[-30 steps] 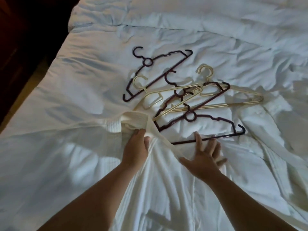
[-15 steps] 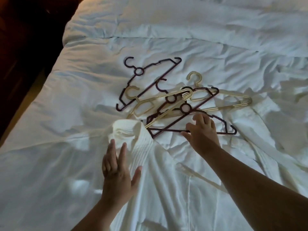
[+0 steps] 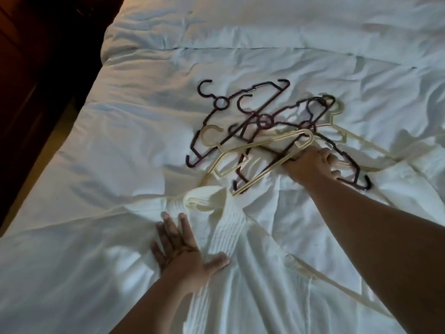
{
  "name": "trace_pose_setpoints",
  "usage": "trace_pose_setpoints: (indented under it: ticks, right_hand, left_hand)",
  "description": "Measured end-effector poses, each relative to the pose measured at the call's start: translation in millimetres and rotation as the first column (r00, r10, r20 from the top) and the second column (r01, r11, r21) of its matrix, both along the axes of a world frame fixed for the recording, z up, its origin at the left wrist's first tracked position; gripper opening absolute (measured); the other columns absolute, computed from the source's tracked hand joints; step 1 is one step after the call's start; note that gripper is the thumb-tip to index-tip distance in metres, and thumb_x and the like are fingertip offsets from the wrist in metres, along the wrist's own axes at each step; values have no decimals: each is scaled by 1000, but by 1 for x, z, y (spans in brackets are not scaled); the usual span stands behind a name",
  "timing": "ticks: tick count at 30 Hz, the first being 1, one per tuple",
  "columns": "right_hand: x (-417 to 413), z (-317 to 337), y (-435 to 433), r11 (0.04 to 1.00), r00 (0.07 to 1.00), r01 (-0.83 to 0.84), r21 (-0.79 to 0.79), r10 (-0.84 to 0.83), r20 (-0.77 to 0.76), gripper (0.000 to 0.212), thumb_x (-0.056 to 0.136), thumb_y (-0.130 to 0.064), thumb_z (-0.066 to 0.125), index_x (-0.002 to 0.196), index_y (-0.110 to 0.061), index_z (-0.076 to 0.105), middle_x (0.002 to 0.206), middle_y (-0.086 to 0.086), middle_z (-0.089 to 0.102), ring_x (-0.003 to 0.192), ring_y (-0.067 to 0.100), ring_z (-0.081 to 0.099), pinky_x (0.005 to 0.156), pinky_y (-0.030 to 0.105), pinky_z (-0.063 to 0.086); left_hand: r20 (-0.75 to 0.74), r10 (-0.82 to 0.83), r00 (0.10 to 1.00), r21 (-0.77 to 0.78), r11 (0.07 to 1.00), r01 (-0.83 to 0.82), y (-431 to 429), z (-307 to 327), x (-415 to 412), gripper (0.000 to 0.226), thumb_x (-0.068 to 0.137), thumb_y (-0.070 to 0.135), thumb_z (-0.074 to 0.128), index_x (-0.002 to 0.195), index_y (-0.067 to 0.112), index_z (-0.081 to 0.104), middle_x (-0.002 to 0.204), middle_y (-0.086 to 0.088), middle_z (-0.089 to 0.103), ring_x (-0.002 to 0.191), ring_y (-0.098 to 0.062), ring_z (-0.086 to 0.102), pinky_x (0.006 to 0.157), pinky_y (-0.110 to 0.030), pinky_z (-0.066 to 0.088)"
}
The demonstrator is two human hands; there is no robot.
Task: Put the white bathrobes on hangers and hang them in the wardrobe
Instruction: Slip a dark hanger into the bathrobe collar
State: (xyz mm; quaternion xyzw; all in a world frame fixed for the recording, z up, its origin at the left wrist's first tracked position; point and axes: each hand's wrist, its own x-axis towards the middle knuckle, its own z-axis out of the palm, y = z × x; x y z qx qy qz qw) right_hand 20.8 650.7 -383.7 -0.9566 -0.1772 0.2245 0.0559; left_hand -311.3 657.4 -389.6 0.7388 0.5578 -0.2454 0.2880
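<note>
White bathrobe (image 3: 228, 237) wasn't hung yet; your left hand (image 3: 183, 256) lay flat on it, right hand (image 3: 315, 165) at 2 o'clock maybe gripped a cream hanger (image 3: 260, 175).

Wide bed (image 3: 134, 121) covered by a rumpled white duvet (image 3: 313, 27), a fold line seen across its upper part, dark wooden furniture (image 3: 31, 75) set along its left side, a dim strip of floor (image 3: 51, 143) between, room lit low, warm glow at top left.
</note>
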Motion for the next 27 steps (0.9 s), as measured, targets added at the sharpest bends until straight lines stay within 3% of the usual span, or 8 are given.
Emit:
trace_pose_setpoints:
  ticks: [4,8,13,16,19,22,24,27]
  right_hand:
    - [18,3,38,994,991,100,-33,-103,-87,111,74,-75,62,153,-7,22,149,20,24,135,36,24,108,47,28]
    - [-11,-6,28,980,987,143,141,-152,58,104,75,-60,72,149,-15,15,155,17,16,140,35,21,111,51,26]
    - [-66,-37,-8,935,900,-317,157,245,360,79,100,-53,33,157,-30,-16,166,13,-10,153,25,-13,121,56,-8]
    - [-85,-45,-14,775,748,-611,161,499,438,66,94,-27,37,158,-29,22,162,20,21,151,36,13,118,63,2]
    - [-91,-40,-19,753,763,-612,243,481,431,66,83,-29,40,149,-28,42,150,19,38,140,42,34,115,66,20]
    - [-112,-19,-17,720,880,-475,506,391,270,60,77,-31,45,136,-23,55,127,6,50,118,23,45,106,46,37]
    - [-126,-1,-7,635,956,-65,770,260,-134,34,83,-26,46,110,-17,65,91,-6,57,81,12,51,74,31,46]
    - [-132,15,9,577,774,389,718,218,-595,24,102,-27,44,88,-14,59,62,-4,45,54,12,37,47,24,33]
  left_hand:
    - [-77,-30,997,-122,992,21,10,-1,5,150,56,96,49,127,15,-55,123,-19,-68,124,-41,-55,113,-63,-16]
    - [-153,-62,986,-243,970,23,20,-1,11,151,55,97,49,121,12,-58,114,-23,-71,109,-42,-62,109,-64,-19]
    - [-186,-87,979,-262,965,36,22,-1,11,153,54,97,49,123,9,-56,114,-27,-69,112,-44,-60,110,-65,-17]
    - [-158,-88,984,-286,957,40,23,0,10,155,46,101,44,123,10,-56,114,-25,-70,112,-44,-61,110,-65,-18]
    - [-141,-87,986,-287,957,43,22,0,9,155,44,100,44,124,12,-56,114,-24,-70,110,-42,-63,109,-64,-19]
    - [-122,-84,989,-271,961,49,21,-3,6,153,53,97,51,121,12,-57,113,-23,-71,106,-41,-64,109,-63,-21]
    - [-96,-86,992,-264,963,58,21,-5,4,153,54,96,52,120,13,-57,114,-22,-71,108,-41,-64,107,-62,-23]
    - [-68,-78,995,-251,966,59,20,-5,2,153,53,96,52,124,13,-55,116,-21,-70,115,-42,-61,105,-62,-25]
